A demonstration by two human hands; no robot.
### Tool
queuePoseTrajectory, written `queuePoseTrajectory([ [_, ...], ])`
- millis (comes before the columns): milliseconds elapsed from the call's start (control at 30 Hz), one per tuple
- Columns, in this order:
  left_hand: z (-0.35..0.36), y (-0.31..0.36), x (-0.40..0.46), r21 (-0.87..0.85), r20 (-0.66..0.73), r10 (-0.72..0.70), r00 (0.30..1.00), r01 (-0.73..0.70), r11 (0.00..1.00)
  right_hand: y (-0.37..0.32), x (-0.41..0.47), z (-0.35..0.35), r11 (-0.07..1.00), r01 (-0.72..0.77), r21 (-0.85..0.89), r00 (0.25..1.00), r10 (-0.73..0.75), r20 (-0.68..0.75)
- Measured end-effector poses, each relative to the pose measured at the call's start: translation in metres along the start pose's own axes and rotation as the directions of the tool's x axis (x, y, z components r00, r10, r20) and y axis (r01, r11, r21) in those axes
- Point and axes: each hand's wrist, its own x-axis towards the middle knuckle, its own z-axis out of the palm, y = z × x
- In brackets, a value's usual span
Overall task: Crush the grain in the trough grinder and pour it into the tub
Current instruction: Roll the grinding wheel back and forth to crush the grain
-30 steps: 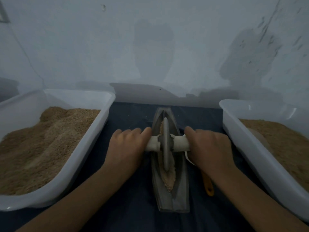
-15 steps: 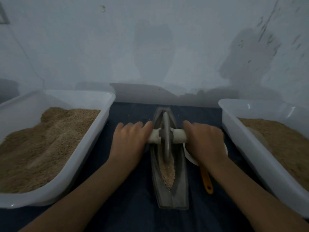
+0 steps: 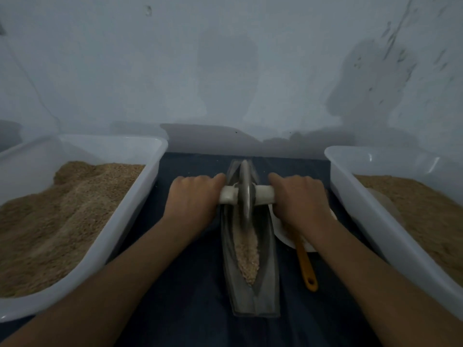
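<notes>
Grey metal trough grinder [image 3: 253, 266] lies lengthwise on dark cloth [image 3: 190, 309], pale grain [image 3: 246, 254] in its groove. The left hand [image 3: 193, 201] and right hand [image 3: 299, 200] each curl round one end of the white axle [image 3: 263, 195], with the disc wheel [image 3: 245, 191] standing near the far end. Crushing appears in hand; the return stroke calls for even downward pressure. Left tub [image 3: 140, 196] and right tub [image 3: 355, 196] flank the trough closely, leaving free travel mainly fore and aft.

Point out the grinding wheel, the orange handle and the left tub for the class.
grinding wheel [image 3: 245, 194]: head view, on the metal disc's rim.
orange handle [image 3: 306, 265]: head view, mid-shaft.
left tub [image 3: 140, 196]: head view, on its right wall.
</notes>
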Motion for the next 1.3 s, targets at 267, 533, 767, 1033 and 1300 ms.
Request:
queuePoseTrajectory([
  [267, -0.009, 0.007, -0.007, -0.03, 0.005, -0.018, 1.0, 0.018, 0.999, -0.004, -0.015, 0.004, 0.999, -0.033, 0.033, 0.997, 0.036, -0.069],
  [533, -0.033, 0.014, -0.074, -0.053, -0.087, 0.03, 0.996, -0.035, 0.998, -0.005, -0.064, -0.023, 0.99, 0.093, 0.107, 0.974, -0.068, -0.215],
  [767, -0.006, 0.007, -0.01, 0.008, -0.005, -0.031, 0.999, 0.032, 0.999, -0.001, -0.01, 0.001, 0.999, 0.007, 0.031, 0.997, -0.005, -0.077],
  [1033, -0.006, 0.009, -0.015, -0.062, -0.025, -0.064, 0.998, 0.062, 0.996, -0.007, -0.008, -0.003, 1.0, -0.024, 0.018, 0.997, 0.025, -0.072],
  [1300, -0.031, 0.014, -0.082, -0.045, -0.235, 0.091, 0.968, -0.104, 0.994, -0.007, -0.079, -0.027, 0.993, 0.035, 0.116, 0.979, -0.01, -0.205],
])
